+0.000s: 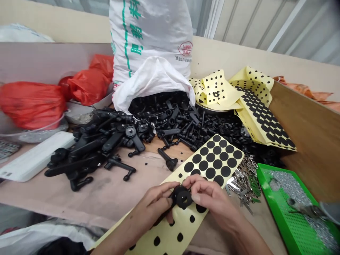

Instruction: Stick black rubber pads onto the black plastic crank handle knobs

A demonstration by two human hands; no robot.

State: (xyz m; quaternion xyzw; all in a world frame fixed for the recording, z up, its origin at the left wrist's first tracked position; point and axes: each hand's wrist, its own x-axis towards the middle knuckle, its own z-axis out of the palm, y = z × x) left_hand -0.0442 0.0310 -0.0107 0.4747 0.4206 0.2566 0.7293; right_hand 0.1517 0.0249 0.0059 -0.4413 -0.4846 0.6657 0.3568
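Low in the middle of the head view, my left hand (156, 203) pinches a round black plastic part (181, 202) with a hole in its centre. My right hand (212, 196) meets it from the other side, its curled thumb and fingertips closed at the part's rim. Whether a thin sticker lies between those right fingers is too small to tell. Beneath both hands a yellow backing sheet (170, 245) runs diagonally. Rows of round black stickers (210, 173) cover its far end, and smaller black dots show on its near end.
A white woven sack (156, 42) spills black plastic parts (114, 138) over the table. To the right are loose metal pieces (245, 179) and a green tray (276, 212) holding small silvery hardware and a tool. More sticker sheets (225, 95), red bags (32, 104) and a white power strip (37, 156) surround these.
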